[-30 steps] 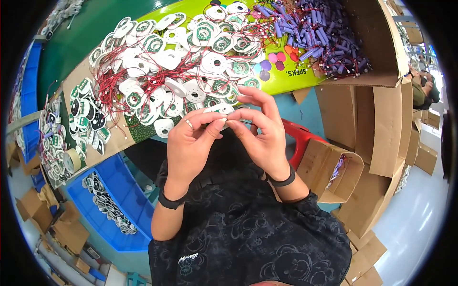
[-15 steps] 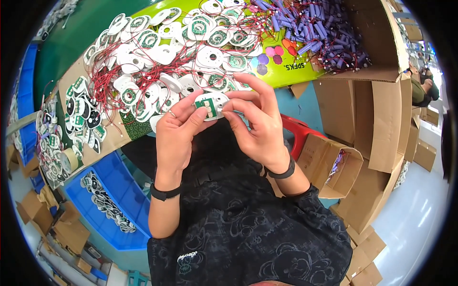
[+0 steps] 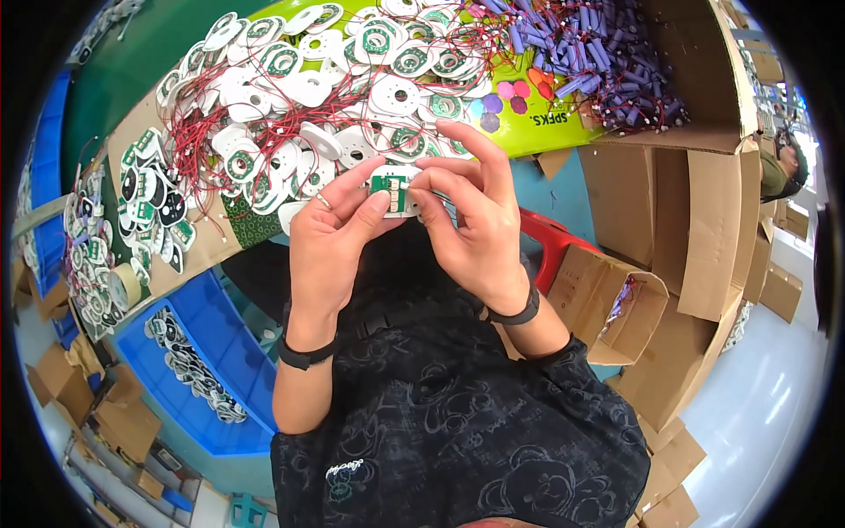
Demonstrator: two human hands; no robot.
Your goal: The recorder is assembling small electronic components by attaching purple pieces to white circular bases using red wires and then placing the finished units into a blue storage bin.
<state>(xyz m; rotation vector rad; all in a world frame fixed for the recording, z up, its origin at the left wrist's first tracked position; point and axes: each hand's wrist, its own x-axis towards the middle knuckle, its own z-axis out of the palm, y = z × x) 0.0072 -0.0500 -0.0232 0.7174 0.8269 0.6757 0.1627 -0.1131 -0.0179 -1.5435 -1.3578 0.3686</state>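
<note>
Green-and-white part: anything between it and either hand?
Nothing visible. The left hand grips the part directly, thumb on its face. The right hand has thumb and index fingertips at its right side; whether something small is pinched there can't be told, as the fingertips hide it.

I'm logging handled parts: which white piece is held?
The piece in the left hand, green board showing, right hand at its edge; others lie unheld.

Glossy pale floor (image 3: 739, 387) at right, bright light streaks (image 3: 779, 396); red plastic seat (image 3: 554, 238); teal stool (image 3: 247, 510) lower left.
</note>
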